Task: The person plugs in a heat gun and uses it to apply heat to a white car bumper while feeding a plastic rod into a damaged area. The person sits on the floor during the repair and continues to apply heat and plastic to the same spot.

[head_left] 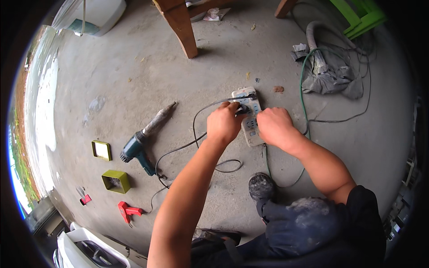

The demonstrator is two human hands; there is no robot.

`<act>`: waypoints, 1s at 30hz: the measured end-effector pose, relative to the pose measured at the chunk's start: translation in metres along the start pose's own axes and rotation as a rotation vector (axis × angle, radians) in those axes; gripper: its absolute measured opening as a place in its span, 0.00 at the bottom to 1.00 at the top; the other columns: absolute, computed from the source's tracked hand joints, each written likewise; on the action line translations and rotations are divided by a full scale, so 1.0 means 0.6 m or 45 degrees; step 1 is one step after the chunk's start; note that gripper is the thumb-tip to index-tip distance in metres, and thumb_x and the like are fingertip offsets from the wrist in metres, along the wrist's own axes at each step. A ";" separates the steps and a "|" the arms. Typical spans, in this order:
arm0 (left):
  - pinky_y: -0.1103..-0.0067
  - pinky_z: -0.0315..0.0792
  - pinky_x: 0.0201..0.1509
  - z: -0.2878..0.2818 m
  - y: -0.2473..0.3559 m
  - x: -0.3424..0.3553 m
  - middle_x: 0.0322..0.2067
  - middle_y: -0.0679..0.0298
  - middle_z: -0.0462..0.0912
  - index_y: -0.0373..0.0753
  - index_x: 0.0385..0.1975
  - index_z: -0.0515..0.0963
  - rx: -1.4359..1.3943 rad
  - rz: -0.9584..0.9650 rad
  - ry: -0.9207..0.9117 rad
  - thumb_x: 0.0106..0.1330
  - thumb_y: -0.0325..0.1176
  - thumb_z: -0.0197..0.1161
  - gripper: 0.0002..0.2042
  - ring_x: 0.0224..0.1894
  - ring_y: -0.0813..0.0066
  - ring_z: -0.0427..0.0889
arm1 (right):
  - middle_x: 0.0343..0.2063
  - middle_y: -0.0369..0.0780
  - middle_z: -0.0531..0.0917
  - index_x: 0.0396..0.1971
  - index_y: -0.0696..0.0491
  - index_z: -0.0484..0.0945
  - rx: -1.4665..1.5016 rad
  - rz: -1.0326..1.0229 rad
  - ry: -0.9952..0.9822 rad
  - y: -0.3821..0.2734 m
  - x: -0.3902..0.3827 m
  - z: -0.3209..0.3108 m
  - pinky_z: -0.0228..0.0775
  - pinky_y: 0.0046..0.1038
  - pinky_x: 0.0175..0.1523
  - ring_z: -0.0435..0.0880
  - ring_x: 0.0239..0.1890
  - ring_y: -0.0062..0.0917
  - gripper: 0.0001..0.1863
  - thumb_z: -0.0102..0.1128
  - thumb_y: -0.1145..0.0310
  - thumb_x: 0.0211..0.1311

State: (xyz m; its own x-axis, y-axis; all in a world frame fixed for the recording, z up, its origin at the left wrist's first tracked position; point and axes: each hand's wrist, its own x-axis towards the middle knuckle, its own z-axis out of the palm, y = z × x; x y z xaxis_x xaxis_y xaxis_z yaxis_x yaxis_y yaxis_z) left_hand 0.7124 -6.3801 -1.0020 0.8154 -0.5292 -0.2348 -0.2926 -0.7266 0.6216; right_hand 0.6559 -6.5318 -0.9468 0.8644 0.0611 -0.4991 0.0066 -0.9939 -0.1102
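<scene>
A white power strip [253, 135] with blue-marked sockets lies on the concrete floor in front of me. My left hand [223, 123] is closed at its left side, fingers pinching a black plug [242, 109] against the sockets. Opposite it, my right hand [277, 128] is curled over the strip's right edge, its fingertips partly hidden. A black cord [199, 115] loops left from the strip toward a dark green heat gun [136, 148] with a metal nozzle, lying on its side. A second dark cord [333, 121] leads away behind my right wrist.
A yellow-green tin [115, 181], its lid [101, 150] and a red gun-shaped tool [129, 211] lie at left. Wooden legs [181, 31] stand ahead. At far right are a grey hose [311, 35], a dust-covered bag [337, 76] and a green cable [303, 85]. A white bucket [105, 18] stands far left.
</scene>
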 end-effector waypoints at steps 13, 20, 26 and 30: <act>0.66 0.77 0.30 0.036 0.027 -0.012 0.43 0.54 0.74 0.36 0.57 0.70 0.358 0.117 -0.053 0.61 0.31 0.53 0.22 0.30 0.56 0.83 | 0.24 0.47 0.84 0.22 0.56 0.84 -0.017 0.011 -0.107 0.003 0.006 -0.006 0.78 0.36 0.37 0.86 0.30 0.39 0.06 0.61 0.71 0.45; 0.65 0.78 0.34 0.016 0.034 -0.003 0.42 0.55 0.77 0.36 0.53 0.72 0.204 0.135 -0.115 0.61 0.33 0.57 0.20 0.32 0.55 0.83 | 0.17 0.45 0.82 0.19 0.61 0.82 0.587 0.189 -0.459 0.114 0.055 -0.011 0.73 0.33 0.32 0.83 0.22 0.32 0.30 0.53 0.44 0.61; 0.65 0.76 0.32 0.034 0.018 -0.007 0.39 0.58 0.77 0.42 0.52 0.75 0.106 0.142 0.099 0.60 0.37 0.62 0.19 0.32 0.56 0.83 | 0.25 0.56 0.81 0.28 0.65 0.81 0.614 0.206 -0.357 0.086 0.078 0.050 0.74 0.37 0.38 0.83 0.28 0.43 0.32 0.57 0.43 0.57; 0.70 0.78 0.30 0.022 0.020 -0.025 0.44 0.60 0.75 0.38 0.53 0.73 0.289 0.296 -0.012 0.62 0.32 0.55 0.18 0.31 0.62 0.83 | 0.24 0.52 0.83 0.29 0.65 0.82 0.856 0.286 -0.449 0.087 0.073 0.055 0.72 0.34 0.38 0.82 0.28 0.32 0.32 0.59 0.43 0.57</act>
State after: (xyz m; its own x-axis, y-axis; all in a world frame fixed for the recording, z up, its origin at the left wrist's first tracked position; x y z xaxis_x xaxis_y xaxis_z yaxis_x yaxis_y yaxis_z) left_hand 0.6901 -6.3867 -1.0009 0.7092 -0.6957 -0.1140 -0.5751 -0.6644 0.4773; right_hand 0.6775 -6.5780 -1.0029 0.5979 0.0028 -0.8016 -0.5518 -0.7239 -0.4141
